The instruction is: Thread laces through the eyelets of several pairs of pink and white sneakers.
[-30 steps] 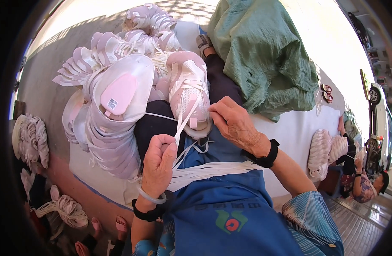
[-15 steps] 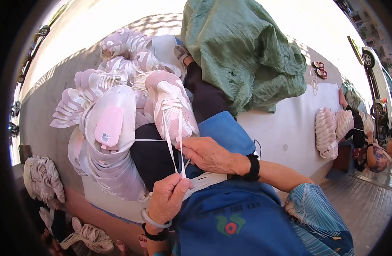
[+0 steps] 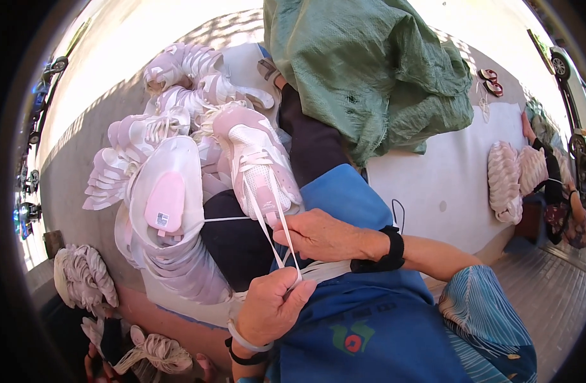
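A pink and white shoe upper (image 3: pixel 258 153) lies across my dark-clothed lap, its lacing facing up. From its eyelets two ends of a white shoelace (image 3: pixel 257 207) run down toward me, drawn taut. My left hand (image 3: pixel 272 307) is closed in a pinch around these ends, low in front of the blue apron (image 3: pixel 369 319). At the near edge of the upper my right hand (image 3: pixel 321 235) is closed, fingertips beside the lace and gripping that edge; the exact hold is partly hidden. Left of the upper, a bundle of nested pink-white uppers (image 3: pixel 178 262) rests against my leg.
More stacked uppers (image 3: pixel 136 137) lie at the left and far left. A large green woven sack (image 3: pixel 363 83) bulges beyond my leg. On the right are sandals (image 3: pixel 490 83), further upper stacks (image 3: pixel 504 182) and a seated person (image 3: pixel 577 217). Another bundle (image 3: pixel 85 274) sits lower left.
My left hand has moved right and slightly down with the lace ends. The right hand has shifted slightly right and still grips the upper's edge. The whole view has turned a little.
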The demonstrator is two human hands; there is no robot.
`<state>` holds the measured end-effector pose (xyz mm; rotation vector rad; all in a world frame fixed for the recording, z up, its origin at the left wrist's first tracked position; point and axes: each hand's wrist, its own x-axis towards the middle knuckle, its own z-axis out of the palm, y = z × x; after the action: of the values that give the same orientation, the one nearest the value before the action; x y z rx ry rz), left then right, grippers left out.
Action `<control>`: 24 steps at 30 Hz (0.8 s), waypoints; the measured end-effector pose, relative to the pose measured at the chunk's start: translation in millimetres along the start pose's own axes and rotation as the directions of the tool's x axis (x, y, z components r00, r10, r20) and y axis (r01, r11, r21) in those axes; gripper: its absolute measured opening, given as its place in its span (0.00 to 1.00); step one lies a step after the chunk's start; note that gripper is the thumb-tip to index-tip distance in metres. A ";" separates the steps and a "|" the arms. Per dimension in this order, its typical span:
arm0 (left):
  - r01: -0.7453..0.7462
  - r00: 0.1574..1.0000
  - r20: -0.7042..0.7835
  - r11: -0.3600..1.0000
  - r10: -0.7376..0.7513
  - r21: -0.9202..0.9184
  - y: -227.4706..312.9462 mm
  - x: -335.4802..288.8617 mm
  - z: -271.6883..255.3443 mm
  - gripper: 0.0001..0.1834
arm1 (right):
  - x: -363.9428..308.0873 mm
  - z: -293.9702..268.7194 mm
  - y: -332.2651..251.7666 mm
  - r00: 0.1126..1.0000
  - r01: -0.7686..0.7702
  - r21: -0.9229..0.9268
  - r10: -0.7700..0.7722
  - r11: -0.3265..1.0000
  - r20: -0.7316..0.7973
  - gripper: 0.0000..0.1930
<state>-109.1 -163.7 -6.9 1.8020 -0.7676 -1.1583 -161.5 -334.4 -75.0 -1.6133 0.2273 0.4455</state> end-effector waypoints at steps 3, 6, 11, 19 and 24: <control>-0.050 0.996 -0.067 0.993 0.058 0.109 1.6 1.2 9.1 0.18 | -7.8 -13.8 -0.3 0.999 0.003 -0.010 -0.003 1.000 -0.041 0.15; -0.069 0.990 -0.100 0.971 0.094 0.230 5.3 -0.3 13.4 0.16 | -6.9 -11.9 2.7 0.970 0.098 -0.061 -0.109 0.993 -0.218 0.13; -0.088 0.983 -0.135 0.968 0.122 0.233 1.6 -5.0 12.0 0.15 | 0.4 -8.4 -1.2 0.968 0.082 -0.046 -0.090 0.996 -0.232 0.11; -0.223 0.931 -0.260 0.964 0.255 0.147 7.5 -3.4 14.1 0.18 | 23.0 3.0 -10.8 0.994 -0.104 0.270 0.105 0.957 0.008 0.16; -0.266 0.923 -0.280 0.963 0.264 0.032 3.0 -3.7 8.2 0.18 | 35.4 19.6 -27.4 0.976 -0.175 0.697 0.213 0.696 0.032 0.15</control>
<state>-118.3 -164.6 -4.5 1.7454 -0.8060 -0.7071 -121.4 -308.2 -65.5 -0.8454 0.5444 0.4104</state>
